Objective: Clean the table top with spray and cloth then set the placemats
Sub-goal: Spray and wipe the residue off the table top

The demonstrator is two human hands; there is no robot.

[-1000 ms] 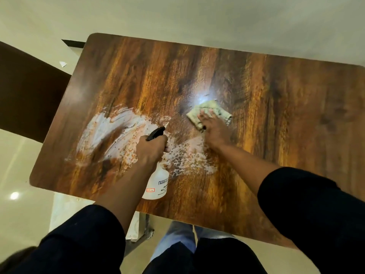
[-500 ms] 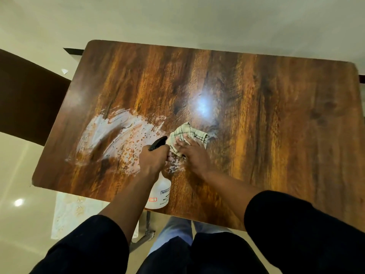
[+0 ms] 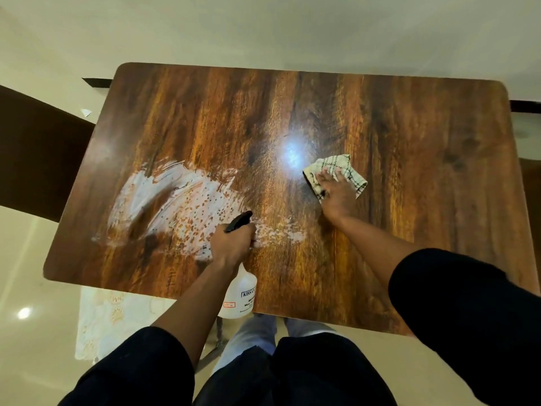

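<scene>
Gripping the white spray bottle [image 3: 238, 294] by its black trigger head, my left hand [image 3: 232, 244] holds it above the near edge of the wooden surface [image 3: 409, 159]. Just beyond and to the left of that hand lies a smeared white patch of cleaner [image 3: 164, 206], speckled toward the middle. Farther out, my right hand [image 3: 336, 194] presses flat, fingers spread, on the checked cloth [image 3: 336, 167] beside a bright light glare [image 3: 292, 152].
</scene>
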